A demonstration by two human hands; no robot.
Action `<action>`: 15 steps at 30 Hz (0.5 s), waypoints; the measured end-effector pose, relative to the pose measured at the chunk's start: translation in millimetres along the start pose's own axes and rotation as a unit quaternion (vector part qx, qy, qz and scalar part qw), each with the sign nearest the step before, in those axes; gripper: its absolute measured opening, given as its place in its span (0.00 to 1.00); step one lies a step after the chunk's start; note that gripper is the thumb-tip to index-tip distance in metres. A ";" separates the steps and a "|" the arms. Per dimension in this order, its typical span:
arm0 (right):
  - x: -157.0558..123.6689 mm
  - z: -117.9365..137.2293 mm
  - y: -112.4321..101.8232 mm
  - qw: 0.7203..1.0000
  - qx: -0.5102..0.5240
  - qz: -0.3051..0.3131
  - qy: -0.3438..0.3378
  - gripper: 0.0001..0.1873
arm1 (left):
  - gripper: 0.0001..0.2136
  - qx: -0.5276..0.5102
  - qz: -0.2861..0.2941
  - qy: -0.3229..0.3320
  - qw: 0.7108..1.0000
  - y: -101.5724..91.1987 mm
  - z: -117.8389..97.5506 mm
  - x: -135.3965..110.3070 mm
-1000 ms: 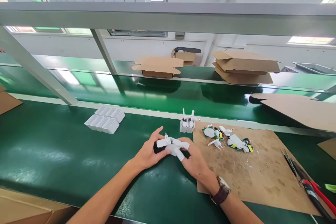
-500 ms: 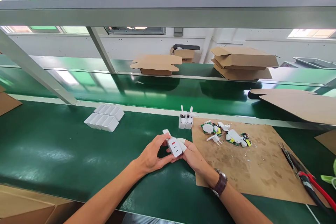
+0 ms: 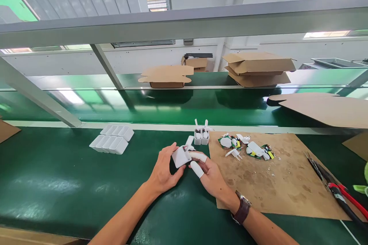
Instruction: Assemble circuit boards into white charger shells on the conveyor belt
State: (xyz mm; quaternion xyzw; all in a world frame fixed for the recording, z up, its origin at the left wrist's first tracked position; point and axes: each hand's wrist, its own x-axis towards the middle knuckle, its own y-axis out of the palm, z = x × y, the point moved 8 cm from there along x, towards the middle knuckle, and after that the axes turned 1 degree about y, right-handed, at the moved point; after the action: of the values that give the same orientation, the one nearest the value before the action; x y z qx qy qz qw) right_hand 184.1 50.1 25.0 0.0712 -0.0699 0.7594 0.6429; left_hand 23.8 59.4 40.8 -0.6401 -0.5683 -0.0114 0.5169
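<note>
A white power charger (image 3: 181, 156) is held above the green bench, its blank white side facing me. A white plug piece (image 3: 189, 141) sticks out at its upper end, where some inner parts show. My left hand (image 3: 163, 170) grips the charger from the left, fingers behind it and thumb below. My right hand (image 3: 211, 174), with white finger cots on thumb and forefinger, has its forefinger at the charger's right side; the other fingertips are partly hidden. Just beyond stand two open white charger housings (image 3: 201, 136) with parts inside.
White empty-looking housings (image 3: 110, 139) stand in rows at the left. On a brown cardboard sheet (image 3: 258, 191) lie circuit boards with components (image 3: 258, 150), a loose white plug (image 3: 234, 154) and red-and-black pliers (image 3: 336, 189). Flattened cardboard boxes (image 3: 258, 69) rest behind a metal frame (image 3: 184, 26).
The charger has been turned, so the face with ports no longer shows and a plain side does. The right thumb has come away from it. The view has tilted slightly up.
</note>
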 end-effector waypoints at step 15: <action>-25.7 21.5 29.9 0.874 -0.381 0.091 -0.286 0.15 | 0.30 -0.114 0.044 -0.213 0.969 21.1 61.7 47.0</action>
State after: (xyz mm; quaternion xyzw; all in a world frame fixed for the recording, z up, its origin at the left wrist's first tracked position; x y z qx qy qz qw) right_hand 159.2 16.1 40.6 0.0278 -0.5410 0.6753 0.5006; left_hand 20.6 138.5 26.7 -0.7069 -0.6314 0.0832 0.3078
